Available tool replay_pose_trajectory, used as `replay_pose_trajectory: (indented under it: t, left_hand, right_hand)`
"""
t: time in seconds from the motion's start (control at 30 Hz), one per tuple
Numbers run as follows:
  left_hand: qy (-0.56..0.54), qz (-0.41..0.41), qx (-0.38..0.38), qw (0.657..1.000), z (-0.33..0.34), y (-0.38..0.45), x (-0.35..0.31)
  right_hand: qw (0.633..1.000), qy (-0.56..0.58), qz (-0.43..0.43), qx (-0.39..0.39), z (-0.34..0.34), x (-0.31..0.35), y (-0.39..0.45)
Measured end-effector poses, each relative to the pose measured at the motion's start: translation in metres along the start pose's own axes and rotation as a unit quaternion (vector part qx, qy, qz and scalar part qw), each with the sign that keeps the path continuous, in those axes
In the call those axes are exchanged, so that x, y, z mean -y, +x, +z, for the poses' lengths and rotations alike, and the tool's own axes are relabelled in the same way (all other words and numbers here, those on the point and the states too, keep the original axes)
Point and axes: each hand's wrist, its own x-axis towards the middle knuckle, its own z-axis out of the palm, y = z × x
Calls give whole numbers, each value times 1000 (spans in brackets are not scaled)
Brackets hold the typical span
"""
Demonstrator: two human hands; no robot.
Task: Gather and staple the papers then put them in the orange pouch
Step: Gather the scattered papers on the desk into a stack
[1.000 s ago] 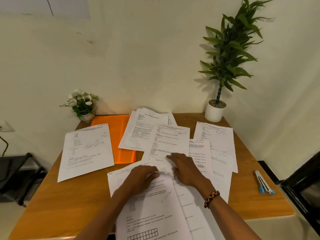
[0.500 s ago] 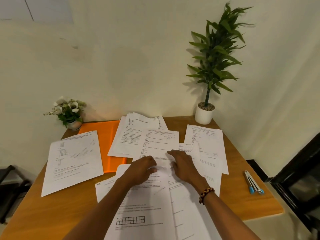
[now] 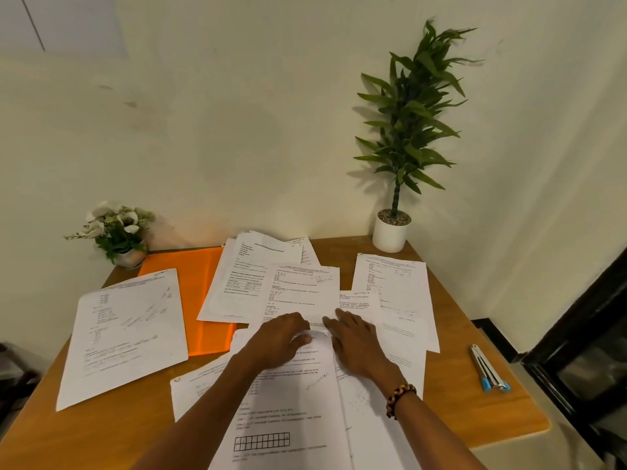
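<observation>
wall [image 3: 237, 113]: cream | table [image 3: 101, 432]: wood | potted plant [image 3: 403, 130]: right corner

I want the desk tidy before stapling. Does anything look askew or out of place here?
Yes. The papers lie scattered at differing angles, overlapping; several cover the orange pouch, and one sheet overhangs the table edge at left. The left hand and right hand press on the middle sheets. Nothing looks torn.

The papers [image 3: 298, 293] carry print too small to read, perhaps "SECTION" handwritten on one.
</observation>
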Motion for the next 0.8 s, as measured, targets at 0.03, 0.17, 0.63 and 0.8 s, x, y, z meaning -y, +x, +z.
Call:
replay_pose_trajectory:
  t: [0.03,0.17,0.63,0.8]
  left_hand:
    - [-1,0,-2,1000,1,0,0]
    - [6,8,-11,1000,2,-1,-1]
    - [13,50,3,999,-1,21,-28]
    - [8,66,9,998,13,37,-48]
  right_hand:
    - [1000,5,2,0,0,0,0]
    - [1000,25,1,1,0,-1,1]
    - [997,4,43,-70,15,-25,-20]
    - [967,217,29,-130,18,-32,-26]
